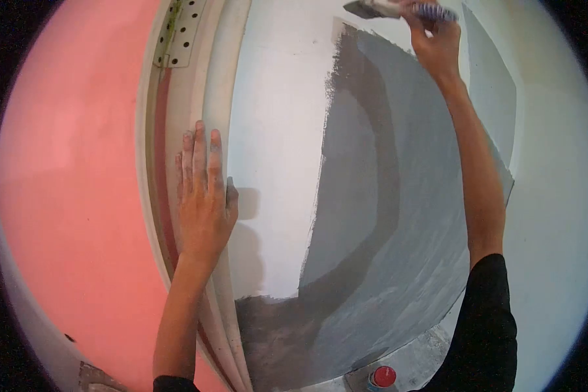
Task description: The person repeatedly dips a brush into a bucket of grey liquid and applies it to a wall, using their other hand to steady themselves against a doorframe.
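So the right hand [438,42] is up at the very top of the shot, fist wrapped tight around a brush [385,8]. The bristles point left and sit right at the upper edge of the door [274,130], just above where the grey paint [385,196] starts. The arm runs down the right side of the painted patch into a black sleeve [490,313].

The left hand [204,202] is open and flat, fingers together and pointing up, palm pressed on the door's left edge next to the frame [219,78]. There are grey smudges on the fingertips, and it's holding nothing.

The grey covers the right and bottom of the door. It's darker along the left border and across the bottom, lighter and streaky in the middle, and the upper left part is bare white.

There's a metal hinge [179,32] up top on the frame and a pink wall [72,196] off to the left. A can [383,377] with a red lid sits on the floor at the bottom, just under the door and near the right sleeve
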Action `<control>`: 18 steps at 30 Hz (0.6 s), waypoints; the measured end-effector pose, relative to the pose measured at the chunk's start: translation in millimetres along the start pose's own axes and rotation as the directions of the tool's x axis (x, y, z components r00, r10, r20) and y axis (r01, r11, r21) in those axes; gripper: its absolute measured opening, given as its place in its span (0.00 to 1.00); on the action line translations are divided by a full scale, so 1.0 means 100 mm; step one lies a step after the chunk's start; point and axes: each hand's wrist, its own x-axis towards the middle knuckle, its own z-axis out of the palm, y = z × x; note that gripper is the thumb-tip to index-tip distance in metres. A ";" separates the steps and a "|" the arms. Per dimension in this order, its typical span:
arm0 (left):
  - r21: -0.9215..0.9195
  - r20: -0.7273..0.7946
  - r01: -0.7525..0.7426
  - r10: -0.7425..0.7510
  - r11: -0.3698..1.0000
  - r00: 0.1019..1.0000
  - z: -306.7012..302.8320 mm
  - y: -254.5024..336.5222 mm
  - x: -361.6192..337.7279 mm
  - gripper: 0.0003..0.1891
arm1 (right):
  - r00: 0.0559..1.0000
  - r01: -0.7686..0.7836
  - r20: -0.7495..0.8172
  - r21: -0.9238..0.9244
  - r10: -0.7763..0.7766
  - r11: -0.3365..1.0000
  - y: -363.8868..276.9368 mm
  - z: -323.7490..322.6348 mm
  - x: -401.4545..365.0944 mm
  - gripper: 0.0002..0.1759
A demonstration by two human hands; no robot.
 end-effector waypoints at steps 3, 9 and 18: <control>0.006 -0.006 0.002 -0.002 1.000 1.000 0.03 0.00 -0.02 0.52 | 0.979 0.204 0.050 -0.177 -0.198 0.963 0.17 0.11 -0.44 0.17; -0.025 -0.007 -0.007 0.007 1.000 1.000 -0.01 0.00 0.00 0.51 | 0.967 0.159 0.196 0.046 -0.165 0.986 -0.24 0.02 -0.85 0.24; -0.030 0.019 -0.004 0.004 1.000 1.000 0.00 0.00 -0.01 0.50 | 0.966 0.078 0.257 -0.126 -0.043 0.989 -0.21 0.15 -0.60 0.20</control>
